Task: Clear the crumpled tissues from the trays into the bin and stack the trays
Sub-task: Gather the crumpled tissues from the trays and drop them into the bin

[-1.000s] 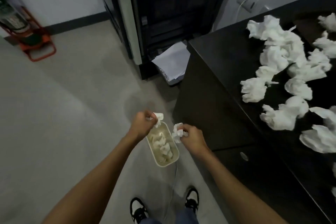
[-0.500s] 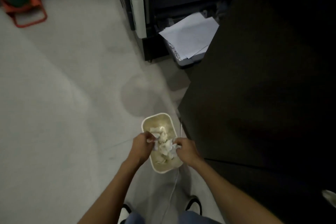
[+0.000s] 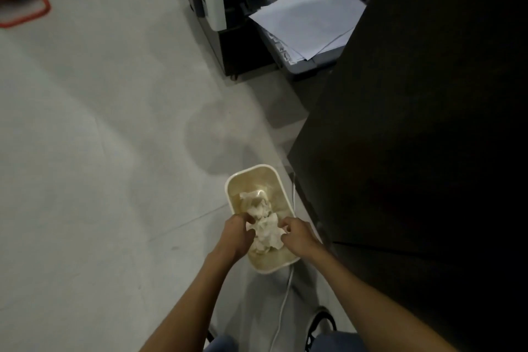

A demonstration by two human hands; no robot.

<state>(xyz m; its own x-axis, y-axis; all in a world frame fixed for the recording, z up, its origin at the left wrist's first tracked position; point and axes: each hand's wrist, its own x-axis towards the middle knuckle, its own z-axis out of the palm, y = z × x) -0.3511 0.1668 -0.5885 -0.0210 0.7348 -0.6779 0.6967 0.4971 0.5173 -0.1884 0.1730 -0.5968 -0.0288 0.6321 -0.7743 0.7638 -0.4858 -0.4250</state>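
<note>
Left hand (image 3: 237,237) and right hand (image 3: 298,236) curl over crumpled tissues (image 3: 267,230) in cream bin (image 3: 251,172).

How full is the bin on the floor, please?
Partly full: crumpled tissues lie in the bin, its far inner wall bare.

Both hands have come down to the mouth of the bin (image 3: 251,171), the left hand (image 3: 237,236) over its left rim and the right hand (image 3: 298,236) over its right rim; a second ago each held a crumpled wad above it. The tissues (image 3: 265,230) now lie heaped inside the bin, higher than before. Whether the curled fingers have let go cannot be told.
</note>
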